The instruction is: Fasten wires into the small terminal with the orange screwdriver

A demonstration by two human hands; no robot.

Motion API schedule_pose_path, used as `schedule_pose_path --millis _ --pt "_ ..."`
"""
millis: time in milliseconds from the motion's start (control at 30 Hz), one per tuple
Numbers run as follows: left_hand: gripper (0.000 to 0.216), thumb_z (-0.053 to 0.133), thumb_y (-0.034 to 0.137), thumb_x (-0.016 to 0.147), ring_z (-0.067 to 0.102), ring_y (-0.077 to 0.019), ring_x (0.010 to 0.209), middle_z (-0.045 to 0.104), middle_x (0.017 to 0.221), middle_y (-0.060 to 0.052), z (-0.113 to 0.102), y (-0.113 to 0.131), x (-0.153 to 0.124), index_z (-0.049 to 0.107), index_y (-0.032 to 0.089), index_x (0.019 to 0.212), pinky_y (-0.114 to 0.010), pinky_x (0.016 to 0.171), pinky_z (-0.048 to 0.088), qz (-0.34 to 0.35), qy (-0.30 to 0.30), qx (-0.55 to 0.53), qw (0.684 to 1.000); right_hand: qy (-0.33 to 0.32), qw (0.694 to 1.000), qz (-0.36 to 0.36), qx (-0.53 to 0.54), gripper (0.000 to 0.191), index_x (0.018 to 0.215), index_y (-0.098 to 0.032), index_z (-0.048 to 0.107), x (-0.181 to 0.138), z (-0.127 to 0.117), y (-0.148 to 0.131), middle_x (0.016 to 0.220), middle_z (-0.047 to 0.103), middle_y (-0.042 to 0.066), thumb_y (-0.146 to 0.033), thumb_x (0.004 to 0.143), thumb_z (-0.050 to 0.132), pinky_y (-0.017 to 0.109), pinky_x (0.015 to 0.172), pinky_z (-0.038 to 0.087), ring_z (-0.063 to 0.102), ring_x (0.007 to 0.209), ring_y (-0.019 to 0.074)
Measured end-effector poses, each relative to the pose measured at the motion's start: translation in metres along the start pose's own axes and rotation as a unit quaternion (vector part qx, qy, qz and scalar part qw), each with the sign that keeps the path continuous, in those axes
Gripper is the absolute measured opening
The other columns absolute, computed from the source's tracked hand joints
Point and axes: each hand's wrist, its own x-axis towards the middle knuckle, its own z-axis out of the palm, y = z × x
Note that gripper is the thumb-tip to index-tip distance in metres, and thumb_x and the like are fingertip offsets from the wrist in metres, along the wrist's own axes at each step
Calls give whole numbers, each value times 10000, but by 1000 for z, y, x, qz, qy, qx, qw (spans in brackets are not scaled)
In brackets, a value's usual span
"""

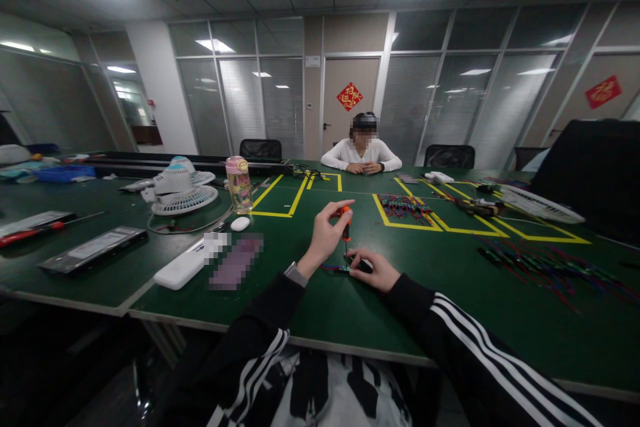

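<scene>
My left hand (pixel 326 235) is raised above the green table (pixel 350 307), its fingers pinched on the top of a small orange-handled screwdriver (pixel 345 225) that stands upright. The screwdriver's tip points down onto a small dark part with red and blue wires (pixel 345 269). My right hand (pixel 374 269) lies on the table and presses that part down with closed fingers. Both sleeves are black, with white stripes.
To the left lie a white box (pixel 181 269), a white mouse (pixel 240 223), a pink bottle (pixel 239 184), a white fan (pixel 179 188) and a red screwdriver (pixel 30 233). Bundles of coloured wires (pixel 406 205) lie inside yellow tape marks. A person in white (pixel 362 155) sits across the table.
</scene>
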Motion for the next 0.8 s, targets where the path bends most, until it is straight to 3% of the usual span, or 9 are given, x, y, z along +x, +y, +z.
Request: schedule_pose_path --millis 100,267,367,533,700,800 --pt "227 600 272 862 589 -137 861 619 956 -49 -1 1 0 712 195 1044 -237 784 467 26 14 35 999 -1 1000 -4 -2 98 732 -195 619 0 0 -1 1133 701 129 -258 723 694 521 1019 412 622 1143 292" --pt "347 423 229 943 594 -170 1070 649 1152 -71 -1 -3 1 621 208 1228 -297 954 437 -5 -30 -22 999 3 1000 -5 -2 98 729 -191 617 0 0 -2 1125 702 135 -248 718 696 532 1024 402 626 1136 297" --pt "346 466 249 930 625 -172 987 682 1083 -78 0 -4 0 607 187 1239 -294 898 469 -25 -33 -39 998 2 1000 -3 0 95 727 -190 618 0 0 -2 1127 702 134 -245 720 695 526 1028 399 624 1139 291" --pt "234 599 278 865 584 -131 819 610 921 -41 -2 1 -1 703 192 1056 -236 768 475 30 15 44 998 2 1000 -4 4 108 724 -191 617 0 0 -1 1130 700 125 -254 719 705 496 1017 419 623 1139 278" --pt "312 451 259 946 591 -153 992 626 1077 -63 -3 0 -1 658 215 1175 -276 910 451 35 -6 35 999 3 1000 -5 2 103 723 -194 611 0 0 -2 1137 696 135 -249 722 698 505 1006 424 621 1139 284" --pt "347 444 243 945 623 -157 963 660 1120 -75 -2 -2 -1 601 203 1252 -289 878 480 11 -25 1 1000 0 1000 4 6 107 723 -195 611 0 -1 -4 1135 699 129 -257 721 698 532 1037 391 615 1157 291"
